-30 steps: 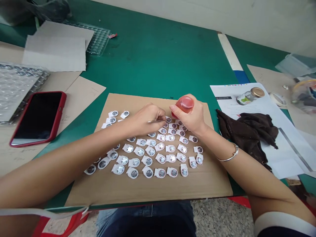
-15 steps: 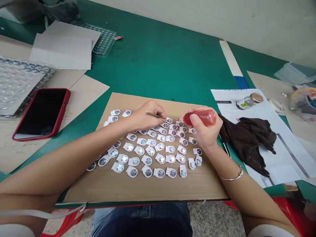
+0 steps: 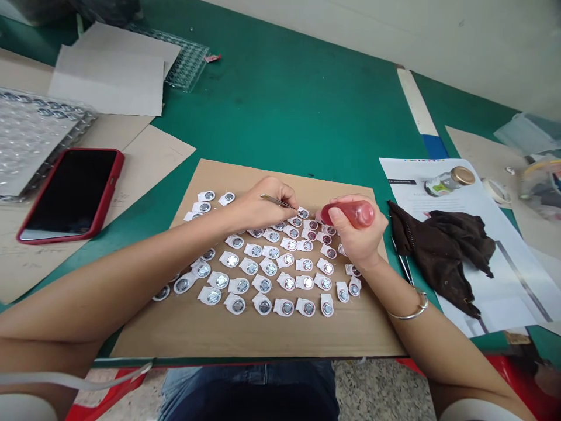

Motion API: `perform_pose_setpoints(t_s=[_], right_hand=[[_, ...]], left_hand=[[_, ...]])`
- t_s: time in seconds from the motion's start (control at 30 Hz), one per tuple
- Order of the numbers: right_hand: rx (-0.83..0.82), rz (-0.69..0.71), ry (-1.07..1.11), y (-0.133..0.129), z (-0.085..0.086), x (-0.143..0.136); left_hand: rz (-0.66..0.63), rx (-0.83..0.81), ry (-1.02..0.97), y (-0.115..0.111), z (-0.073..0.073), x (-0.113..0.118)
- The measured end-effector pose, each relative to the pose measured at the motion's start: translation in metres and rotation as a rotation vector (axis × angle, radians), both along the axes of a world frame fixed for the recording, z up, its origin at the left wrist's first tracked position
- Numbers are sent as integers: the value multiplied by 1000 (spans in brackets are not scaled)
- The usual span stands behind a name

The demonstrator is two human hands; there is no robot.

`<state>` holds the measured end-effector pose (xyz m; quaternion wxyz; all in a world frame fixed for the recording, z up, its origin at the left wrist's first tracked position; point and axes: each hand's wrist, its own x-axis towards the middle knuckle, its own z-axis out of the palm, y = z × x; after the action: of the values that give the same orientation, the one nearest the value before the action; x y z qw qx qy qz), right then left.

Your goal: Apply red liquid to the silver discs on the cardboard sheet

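Observation:
A brown cardboard sheet (image 3: 263, 339) carries several rows of small round metallic pieces on white tabs (image 3: 263, 304). Over its far middle part, my left hand (image 3: 267, 204) is closed on thin metal tweezers (image 3: 276, 202), whose tips reach a piece (image 3: 302, 213) in the far row. To the right, my right hand (image 3: 363, 234) wraps round a red squeeze bottle (image 3: 353, 214), tilted with its nozzle end toward the left, close to the same piece. Whether the nozzle touches the piece I cannot tell. My left forearm hides some pieces at the left.
At the left lie a red-cased phone (image 3: 72, 193), bubble wrap (image 3: 35, 140) and grey card (image 3: 109, 82). To the right are a brown cloth (image 3: 442, 251), a small jar (image 3: 447, 181), printed paper (image 3: 512, 280) and another pair of tweezers (image 3: 404, 263).
The red bottle and my right hand have shifted slightly left, toward the tweezer tips. My left hand still holds the tweezers in almost the same place. The camera view has moved a little.

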<state>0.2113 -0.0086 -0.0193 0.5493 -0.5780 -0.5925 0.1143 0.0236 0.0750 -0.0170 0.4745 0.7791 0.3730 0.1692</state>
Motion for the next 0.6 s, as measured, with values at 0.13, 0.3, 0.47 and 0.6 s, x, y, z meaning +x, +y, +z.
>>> perform_pose_setpoints(t_s=[0.13,0.3,0.47,0.6], right_hand=[[7,2,-4,1,-1,0],[-5,-3,-22,2,-2,0],[-6,4,-23,3,-2,0],[-7,21,-11,2,-2,0]], left_hand=[[-13,19,-14,1,-1,0],[-2,35,-2,1,-2,0],[-6,4,2,1,-1,0],[0,4,-9,0,-1,0]])
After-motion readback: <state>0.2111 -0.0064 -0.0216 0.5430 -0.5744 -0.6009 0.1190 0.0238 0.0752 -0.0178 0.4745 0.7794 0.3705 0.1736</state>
